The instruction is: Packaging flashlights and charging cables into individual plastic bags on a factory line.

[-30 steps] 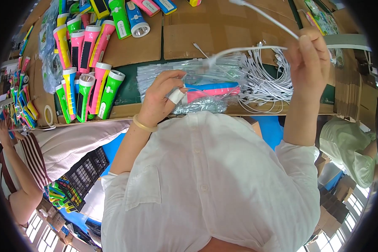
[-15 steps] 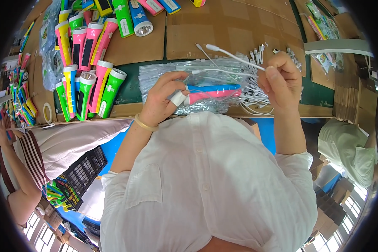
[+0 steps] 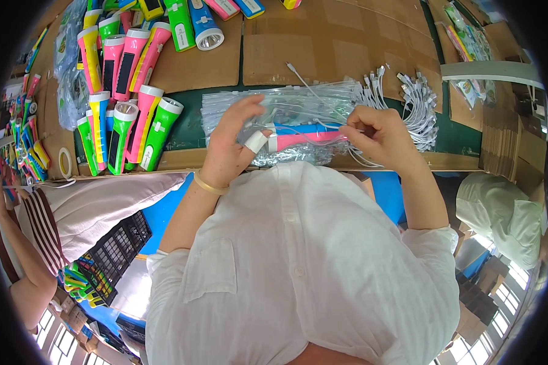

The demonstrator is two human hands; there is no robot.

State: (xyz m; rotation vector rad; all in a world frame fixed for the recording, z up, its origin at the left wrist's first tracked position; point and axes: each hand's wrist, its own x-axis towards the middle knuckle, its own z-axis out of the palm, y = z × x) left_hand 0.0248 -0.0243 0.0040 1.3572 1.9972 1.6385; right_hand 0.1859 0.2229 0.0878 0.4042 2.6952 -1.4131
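A flashlight (image 3: 304, 139), pink and blue, lies flat in a clear plastic bag at the table's front edge. Along its upper side runs a white charging cable (image 3: 298, 132), reaching to the fingers of my right hand (image 3: 380, 135). Those fingers are pinched together at the flashlight's right end, closed on the cable as far as I can see. My left hand (image 3: 228, 140) is at the flashlight's left end, thumb and forefinger spread apart. White tape wraps its thumb. Beneath is a stack of clear plastic bags (image 3: 225, 104).
Several coloured flashlights (image 3: 128, 58) stand and lie at the left. A bundle of white cables (image 3: 419, 103) is right of the bags, and a loose cable (image 3: 290, 66) lies above them. Cardboard (image 3: 341, 36) covers the far table. A co-worker's arm (image 3: 27, 249) shows far left.
My right hand has come down and left with the raised cable, to the bagged flashlight's right end. My left forefinger has lifted and spread away from the thumb.
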